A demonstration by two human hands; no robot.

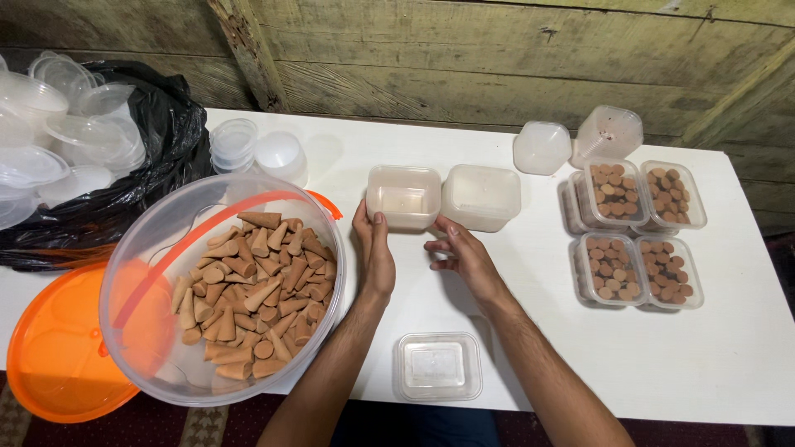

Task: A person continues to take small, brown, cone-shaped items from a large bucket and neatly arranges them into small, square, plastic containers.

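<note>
My left hand (373, 248) rests on the white table (530, 331) with its thumb against the near left side of an empty clear square tub (403, 196). My right hand (460, 253) lies just below that tub, fingers loosely curled toward the left hand, holding nothing. A second tub (481, 196) with a lid on stands right beside the empty one. A big clear bucket (166, 331) tilted toward me on the left holds several brown cones (252, 290).
A flat clear lid (438, 365) lies at the table's near edge. Filled tubs of cones (636, 232) are stacked at right, with two upturned tubs (580, 141) behind. An orange bucket lid (58, 348), small round cups (257, 153) and a black bag (166, 141) of clear lids sit left.
</note>
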